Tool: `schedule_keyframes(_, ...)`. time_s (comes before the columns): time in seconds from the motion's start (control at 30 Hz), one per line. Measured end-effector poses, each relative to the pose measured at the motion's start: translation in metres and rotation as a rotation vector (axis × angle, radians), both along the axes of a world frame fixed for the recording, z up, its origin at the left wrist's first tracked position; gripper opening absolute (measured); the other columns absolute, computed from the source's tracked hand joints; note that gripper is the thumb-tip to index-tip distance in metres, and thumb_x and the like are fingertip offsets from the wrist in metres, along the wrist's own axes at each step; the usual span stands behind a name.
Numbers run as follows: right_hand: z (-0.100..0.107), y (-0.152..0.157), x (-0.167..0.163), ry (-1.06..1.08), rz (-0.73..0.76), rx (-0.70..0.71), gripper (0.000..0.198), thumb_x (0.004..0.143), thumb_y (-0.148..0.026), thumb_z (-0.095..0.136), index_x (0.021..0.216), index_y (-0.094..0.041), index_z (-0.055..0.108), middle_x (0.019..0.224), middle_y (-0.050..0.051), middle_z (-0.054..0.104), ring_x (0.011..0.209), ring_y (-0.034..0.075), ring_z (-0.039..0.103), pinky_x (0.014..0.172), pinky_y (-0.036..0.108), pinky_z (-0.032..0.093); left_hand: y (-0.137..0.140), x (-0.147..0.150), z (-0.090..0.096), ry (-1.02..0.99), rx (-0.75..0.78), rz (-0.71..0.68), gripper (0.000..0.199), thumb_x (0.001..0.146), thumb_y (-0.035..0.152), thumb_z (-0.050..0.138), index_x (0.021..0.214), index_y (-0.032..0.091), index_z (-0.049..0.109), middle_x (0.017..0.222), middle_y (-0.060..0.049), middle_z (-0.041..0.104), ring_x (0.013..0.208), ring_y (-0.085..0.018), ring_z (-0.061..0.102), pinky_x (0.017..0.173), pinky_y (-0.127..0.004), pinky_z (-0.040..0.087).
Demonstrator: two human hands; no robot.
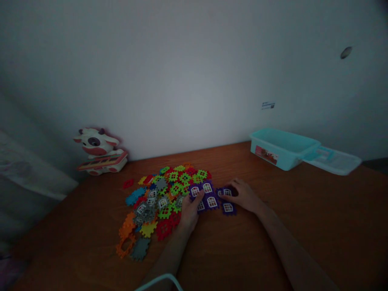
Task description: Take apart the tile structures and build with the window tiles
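Note:
My left hand [190, 210] grips the left side of a purple panel [211, 195] made of several joined window tiles with white frames, its thumb lying over the front. To the right, my right hand [242, 195] has its thumb and fingers closed on smaller purple window tiles [228, 207], which sit just beside the panel. Whether the two purple parts touch is hard to make out. Left of my left hand spreads a pile of loose interlocking tiles [165, 212] in green, red, grey, orange, yellow and blue.
A cow-shaped toy with a keyboard [101, 151] stands at the back left. At the back right is a turquoise plastic box [273, 147], its clear lid [333, 161] folded out to the right. Behind the wooden table [230, 250] rises a pale wall.

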State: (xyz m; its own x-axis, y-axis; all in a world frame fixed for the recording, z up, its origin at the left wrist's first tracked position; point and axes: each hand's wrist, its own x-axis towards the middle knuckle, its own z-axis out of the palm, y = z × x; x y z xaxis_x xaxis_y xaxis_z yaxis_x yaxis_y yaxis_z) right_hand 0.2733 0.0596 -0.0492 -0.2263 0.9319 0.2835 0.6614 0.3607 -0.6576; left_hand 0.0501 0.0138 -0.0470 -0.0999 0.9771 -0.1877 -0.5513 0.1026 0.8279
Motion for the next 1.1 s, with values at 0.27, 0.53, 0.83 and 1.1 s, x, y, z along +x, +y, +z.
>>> schedule_keyframes(0.27, -0.001, 0.0, -0.001, 0.271, -0.122, -0.077, 0.05, 0.054, -0.046, 0.09, 0.097, -0.025, 0.075, 0.097, 0.007, 0.074, 0.087, 0.027, 0.067, 0.079, 0.038, 0.051, -0.006, 0.006, 0.001, 0.03, -0.009, -0.037, 0.047, 0.058, 0.042, 0.091, 0.089, 0.011, 0.074, 0.089, -0.012, 0.079, 0.084, -0.03, 0.075, 0.083, -0.045, 0.06)
schedule_keyframes(0.53, 0.01, -0.001, -0.008, 0.536, -0.172, -0.201, 0.026, 0.065, -0.043, 0.082, 0.084, -0.025, 0.077, 0.084, 0.004, 0.077, 0.078, 0.026, 0.068, 0.073, 0.037, 0.05, -0.007, 0.012, 0.0, -0.006, -0.063, -0.109, 0.046, 0.059, 0.038, 0.091, 0.093, 0.011, 0.073, 0.093, -0.012, 0.078, 0.084, -0.029, 0.075, 0.086, -0.045, 0.06)
schedule_keyframes(0.83, 0.012, -0.002, -0.021, 1.053, -0.283, -0.295, 0.045, 0.069, -0.06, 0.075, 0.09, -0.021, 0.068, 0.083, 0.002, 0.072, 0.063, 0.017, 0.067, 0.049, 0.026, 0.047, -0.008, 0.017, 0.003, -0.095, -0.164, -0.107, 0.04, 0.066, 0.03, 0.087, 0.097, 0.014, 0.069, 0.095, -0.012, 0.078, 0.097, -0.031, 0.074, 0.089, -0.043, 0.059)
schedule_keyframes(1.1, 0.011, -0.002, -0.033, 1.21, -0.293, -0.359, 0.052, 0.049, -0.04, 0.091, 0.091, -0.022, 0.067, 0.084, 0.0, 0.075, 0.068, 0.017, 0.067, 0.058, 0.026, 0.051, -0.005, 0.013, 0.008, -0.126, -0.181, -0.035, 0.026, 0.077, 0.021, 0.079, 0.098, 0.011, 0.069, 0.097, -0.012, 0.077, 0.088, -0.025, 0.075, 0.09, -0.04, 0.06)
